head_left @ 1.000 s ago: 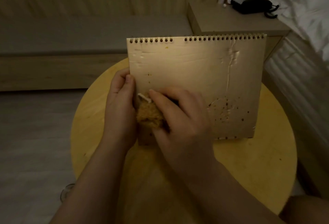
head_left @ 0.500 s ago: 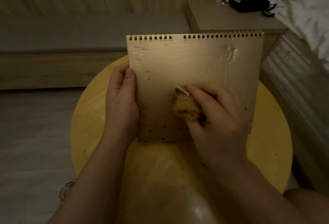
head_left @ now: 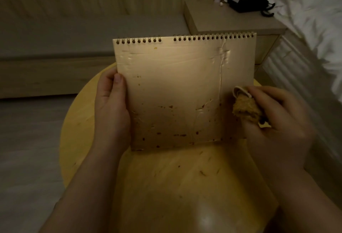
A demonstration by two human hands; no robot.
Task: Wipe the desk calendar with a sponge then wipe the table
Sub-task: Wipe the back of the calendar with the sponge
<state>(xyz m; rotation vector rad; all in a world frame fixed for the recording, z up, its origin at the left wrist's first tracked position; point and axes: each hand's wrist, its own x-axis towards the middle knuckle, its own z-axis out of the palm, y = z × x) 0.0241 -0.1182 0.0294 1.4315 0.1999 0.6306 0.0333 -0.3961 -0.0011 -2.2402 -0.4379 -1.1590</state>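
Observation:
A spiral-bound desk calendar stands upright on the round yellow wooden table, its tan cardboard face toward me, speckled with brown spots and pale smears. My left hand grips its left edge, thumb on the front. My right hand holds a crumpled tan sponge against the calendar's right edge, about halfway up. Small brown flecks lie on the tabletop in front of the calendar.
A bedside shelf behind the table carries a black telephone and a small card. White bedding fills the right side. A low bench runs along the wall; grey floor lies left.
My right hand has swept the sponge across the calendar's face from its left side to its right edge. The left hand has kept its grip on the left edge.

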